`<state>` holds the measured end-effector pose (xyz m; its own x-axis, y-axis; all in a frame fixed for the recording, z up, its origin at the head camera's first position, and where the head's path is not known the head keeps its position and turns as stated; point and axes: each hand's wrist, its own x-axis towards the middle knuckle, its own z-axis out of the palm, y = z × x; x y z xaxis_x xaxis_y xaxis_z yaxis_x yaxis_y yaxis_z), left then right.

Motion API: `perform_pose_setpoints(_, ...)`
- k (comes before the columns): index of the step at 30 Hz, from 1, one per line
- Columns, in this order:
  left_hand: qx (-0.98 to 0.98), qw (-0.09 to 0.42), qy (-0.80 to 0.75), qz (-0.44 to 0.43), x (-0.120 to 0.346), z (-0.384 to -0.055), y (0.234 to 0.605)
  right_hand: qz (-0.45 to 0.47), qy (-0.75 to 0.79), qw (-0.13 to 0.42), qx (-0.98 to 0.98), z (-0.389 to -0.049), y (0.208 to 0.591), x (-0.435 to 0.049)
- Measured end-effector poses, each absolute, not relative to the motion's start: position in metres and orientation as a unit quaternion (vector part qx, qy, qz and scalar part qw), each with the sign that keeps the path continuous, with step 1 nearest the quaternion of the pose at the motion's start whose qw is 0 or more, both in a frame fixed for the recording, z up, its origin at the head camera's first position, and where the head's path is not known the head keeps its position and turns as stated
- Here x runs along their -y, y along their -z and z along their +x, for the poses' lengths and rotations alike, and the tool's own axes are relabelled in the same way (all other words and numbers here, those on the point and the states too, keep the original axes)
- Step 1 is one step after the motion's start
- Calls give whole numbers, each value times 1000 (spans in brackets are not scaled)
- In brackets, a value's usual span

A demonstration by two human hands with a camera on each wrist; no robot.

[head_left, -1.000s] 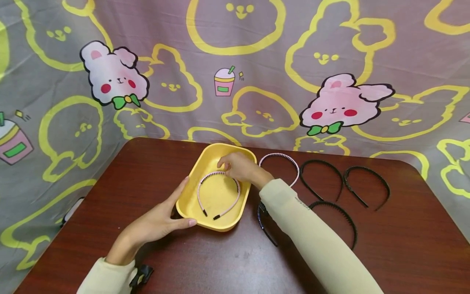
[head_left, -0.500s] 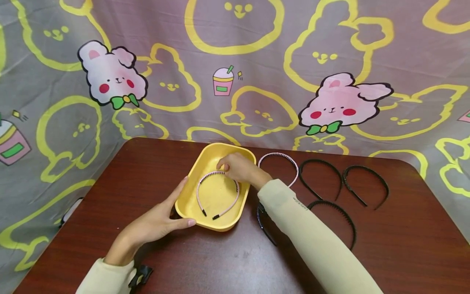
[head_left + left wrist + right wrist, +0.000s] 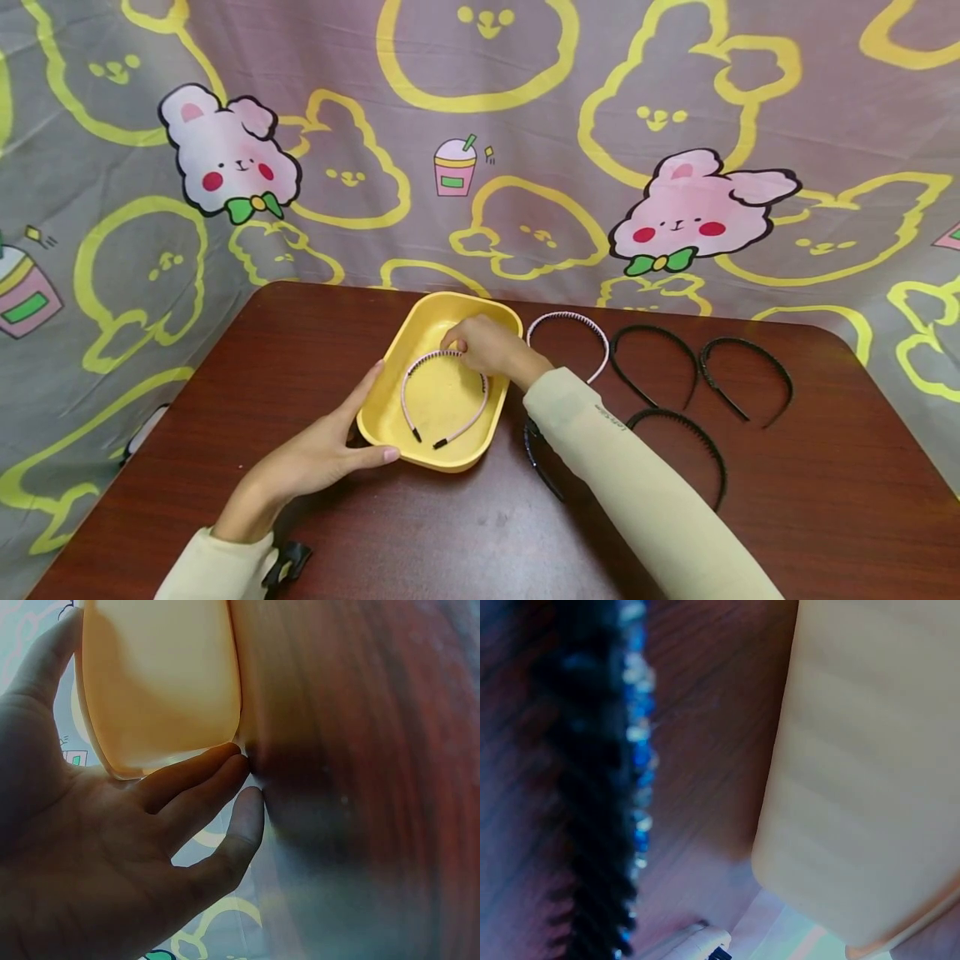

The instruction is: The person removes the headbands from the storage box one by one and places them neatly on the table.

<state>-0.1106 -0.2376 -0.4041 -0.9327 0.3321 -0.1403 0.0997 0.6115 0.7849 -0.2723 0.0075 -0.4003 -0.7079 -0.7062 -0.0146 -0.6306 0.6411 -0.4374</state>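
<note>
A yellow plastic basin (image 3: 380,414) stands on the table, with a pale pink toothed headband (image 3: 406,402) inside it. My left hand (image 3: 315,454) holds the basin at its left front corner, thumb at the front rim and fingers along the left side. In the left wrist view, the fingers (image 3: 199,780) lie against the basin's wall (image 3: 169,675). My right hand (image 3: 491,343) reaches into the basin over its right rim and pinches the top of the pink headband, its fingertips partly hidden. The right wrist view shows the basin's outer wall (image 3: 870,765) instead of the hand.
Right of the basin lie another pink headband (image 3: 604,337) and several black ones, including a plain one (image 3: 637,390) and a toothed one (image 3: 722,467). A blue-beaded headband (image 3: 542,471) lies partly under the right sleeve (image 3: 637,483). A patterned curtain (image 3: 525,125) hangs behind the table.
My right hand has shifted very slightly inside the basin. The left hand, basin and headbands keep their places.
</note>
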Motion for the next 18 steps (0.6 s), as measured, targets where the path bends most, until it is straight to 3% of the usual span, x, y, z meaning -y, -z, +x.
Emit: perform_pose_setpoints(18, -885, 131, -427, 134, 238, -111, 406, -368, 201, 73, -905, -270, 401, -9)
